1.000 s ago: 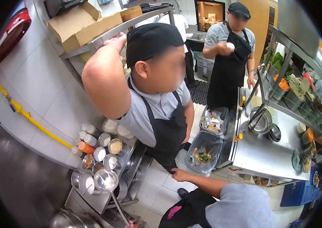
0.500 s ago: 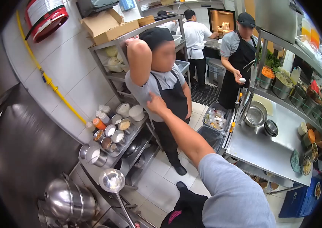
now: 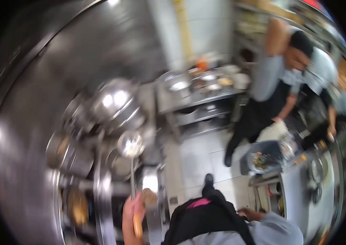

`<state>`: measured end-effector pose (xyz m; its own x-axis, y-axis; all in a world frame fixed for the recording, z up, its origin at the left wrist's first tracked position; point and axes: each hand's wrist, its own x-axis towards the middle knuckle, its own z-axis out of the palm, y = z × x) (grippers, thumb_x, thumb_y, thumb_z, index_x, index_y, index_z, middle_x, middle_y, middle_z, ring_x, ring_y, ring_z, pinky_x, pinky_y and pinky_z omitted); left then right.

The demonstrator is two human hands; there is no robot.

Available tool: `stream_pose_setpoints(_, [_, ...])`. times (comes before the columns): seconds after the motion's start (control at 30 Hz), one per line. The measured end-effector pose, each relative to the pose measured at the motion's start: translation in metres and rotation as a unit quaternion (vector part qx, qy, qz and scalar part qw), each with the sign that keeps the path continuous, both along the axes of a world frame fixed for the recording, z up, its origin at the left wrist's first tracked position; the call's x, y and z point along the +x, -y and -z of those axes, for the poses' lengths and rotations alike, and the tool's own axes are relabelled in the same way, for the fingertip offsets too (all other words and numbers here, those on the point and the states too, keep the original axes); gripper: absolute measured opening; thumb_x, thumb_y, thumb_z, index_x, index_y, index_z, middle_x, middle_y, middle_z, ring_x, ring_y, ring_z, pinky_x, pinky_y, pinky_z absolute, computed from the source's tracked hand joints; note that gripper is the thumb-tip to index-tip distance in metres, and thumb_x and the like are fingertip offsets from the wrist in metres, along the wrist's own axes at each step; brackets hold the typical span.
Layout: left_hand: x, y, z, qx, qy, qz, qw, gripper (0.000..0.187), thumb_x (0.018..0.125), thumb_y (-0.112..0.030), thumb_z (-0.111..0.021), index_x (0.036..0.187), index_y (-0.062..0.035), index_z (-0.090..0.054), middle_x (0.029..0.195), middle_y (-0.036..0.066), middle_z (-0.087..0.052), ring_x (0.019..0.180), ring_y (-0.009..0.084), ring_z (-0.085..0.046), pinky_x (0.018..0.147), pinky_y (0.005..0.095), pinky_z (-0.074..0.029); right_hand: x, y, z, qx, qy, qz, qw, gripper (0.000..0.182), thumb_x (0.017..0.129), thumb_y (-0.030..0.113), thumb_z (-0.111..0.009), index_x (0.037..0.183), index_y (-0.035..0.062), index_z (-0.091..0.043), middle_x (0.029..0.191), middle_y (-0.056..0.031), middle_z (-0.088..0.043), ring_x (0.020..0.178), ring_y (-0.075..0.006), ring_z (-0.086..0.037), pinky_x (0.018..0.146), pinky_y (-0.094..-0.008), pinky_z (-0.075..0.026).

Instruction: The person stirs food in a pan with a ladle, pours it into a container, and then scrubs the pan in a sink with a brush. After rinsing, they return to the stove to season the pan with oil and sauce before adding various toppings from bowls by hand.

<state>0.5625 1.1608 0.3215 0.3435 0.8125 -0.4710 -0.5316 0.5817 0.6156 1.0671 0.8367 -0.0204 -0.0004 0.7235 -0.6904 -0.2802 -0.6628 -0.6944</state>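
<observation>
My left hand [image 3: 133,208] is closed around the handle of a metal ladle [image 3: 131,145], whose orange-brown grip end pokes out below my fist. The round bowl of the ladle points away from me, over the stove area beside a lidded steel pot [image 3: 117,102]. My right hand [image 3: 245,213] is low at my side, against my black apron [image 3: 205,220]. Blur and the apron's edge keep me from making out its fingers. The whole view is smeared by motion.
A tall steel pot [image 3: 68,155] stands at the left. Behind, a metal shelf [image 3: 201,100] carries several containers. A person in a dark apron [image 3: 254,118] stands ahead to the right, near a lined bin [image 3: 262,157]. A steel counter [image 3: 299,192] runs along the right.
My view has swung left and down toward the stove. My right arm, stretched out to the person's upper arm before, is now down at my side. The ladle stays in my left hand.
</observation>
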Motion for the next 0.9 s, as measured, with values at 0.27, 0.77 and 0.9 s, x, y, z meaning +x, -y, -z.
stream_pose_setpoints(0.27, [-0.092, -0.044, 0.088, -0.004, -0.364, -0.094, 0.927, 0.017, 0.092, -0.013, -0.059, 0.107, -0.0083, -0.054, 0.064, -0.001, -0.048, 0.045, 0.0097, -0.045, 0.04, 0.0279, -0.039, 0.084, 0.04, 0.08, -0.084, 0.154, -0.056, 0.983, 0.021, 0.094, 0.025, -0.048, 0.101, 0.0096, -0.061, 0.084, -0.0101, -0.064, 0.063, -0.0242, -0.061, 0.057, -0.0383, -0.05])
stream_pose_setpoints(0.77, [-0.085, -0.064, 0.181, -0.103, 0.038, -0.145, 0.983, 0.012, 0.098, -0.017, -0.056, 0.089, -0.0085, -0.054, 0.06, -0.006, -0.046, 0.044, 0.0047, -0.043, 0.041, 0.0226, -0.038, 0.019, -0.195, -0.035, -0.133, 0.151, 0.043, 0.979, 0.025, 0.095, 0.03, -0.061, 0.111, 0.0115, -0.059, 0.085, -0.0083, -0.065, 0.06, -0.0196, -0.061, 0.05, -0.0344, -0.05])
stream_pose_setpoints(0.9, [-0.084, -0.07, 0.17, -0.135, 0.21, -0.167, 0.954, 0.016, 0.098, -0.014, -0.056, 0.083, -0.0097, -0.054, 0.057, -0.007, -0.043, 0.043, 0.0033, -0.041, 0.043, 0.02, -0.036, 0.029, -0.138, 0.021, -0.158, 0.146, -0.043, 0.976, 0.024, 0.095, 0.027, -0.058, 0.113, 0.0117, -0.059, 0.086, -0.0103, -0.066, 0.063, -0.0231, -0.062, 0.054, -0.0394, -0.051])
